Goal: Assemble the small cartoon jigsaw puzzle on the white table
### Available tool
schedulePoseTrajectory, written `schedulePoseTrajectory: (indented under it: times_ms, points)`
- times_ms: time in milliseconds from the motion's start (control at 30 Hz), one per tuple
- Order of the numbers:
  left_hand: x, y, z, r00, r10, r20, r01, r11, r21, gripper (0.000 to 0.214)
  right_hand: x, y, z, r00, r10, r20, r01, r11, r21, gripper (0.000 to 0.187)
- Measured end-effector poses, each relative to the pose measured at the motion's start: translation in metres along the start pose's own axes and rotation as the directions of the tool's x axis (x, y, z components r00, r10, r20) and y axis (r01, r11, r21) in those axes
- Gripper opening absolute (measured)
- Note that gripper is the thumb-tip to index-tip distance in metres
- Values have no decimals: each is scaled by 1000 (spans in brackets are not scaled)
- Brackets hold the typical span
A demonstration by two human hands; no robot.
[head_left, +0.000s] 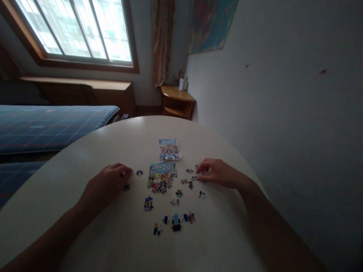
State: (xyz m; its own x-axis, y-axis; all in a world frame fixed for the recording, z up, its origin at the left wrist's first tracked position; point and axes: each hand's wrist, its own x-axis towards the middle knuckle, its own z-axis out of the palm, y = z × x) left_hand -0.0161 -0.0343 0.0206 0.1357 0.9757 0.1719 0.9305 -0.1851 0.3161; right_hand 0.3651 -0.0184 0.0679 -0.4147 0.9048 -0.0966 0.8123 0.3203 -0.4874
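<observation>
Step looks like picking loose pcs for part-built puzzle [160,175], mid-desk [127,139]. R hand [217,172] at a loose pc [193,178], L hand [109,181] near stray pc [139,172]; can't tell either grip, too dim. Next calls for matching tabs to puzzle's lower edge.

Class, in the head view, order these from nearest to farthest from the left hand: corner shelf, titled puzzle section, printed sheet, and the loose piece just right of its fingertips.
1. Loose piece, just right of the left hand.
2. Titled puzzle section, further right.
3. Printed sheet, beyond that section.
4. Corner shelf, past the table's far edge.
</observation>
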Motion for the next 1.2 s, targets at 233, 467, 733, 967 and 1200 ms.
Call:
schedulePoseTrajectory:
  times_ms: [233, 467, 733, 967, 1200]
  points:
    - [1, -2, 4, 999, -16, 35, 15, 1000, 21, 38, 3, -7, 4, 997, 2, 73, 0, 1000, -27, 14]
    - [1, -14, -11, 990, -111, 85, 108, 994, 30, 38, 5, -2, 6, 998, -9, 54, 11, 999, -40, 12]
    - [6, -24, -19, 970, -134, 203, 137, 991, -3, 32, 4, -8, 4, 998, -40, 43, 44, 995, -90, 10]
    - [9, -27, -19, 972, -104, 209, 118, 992, -54, 28, 1, -8, -1, 998, -60, 21, 62, 996, -68, 12]
    - [9, -27, -17, 975, -98, 198, 117, 989, -87, 27, 3, -1, 0, 998, -51, 46, 54, 997, -62, 12]
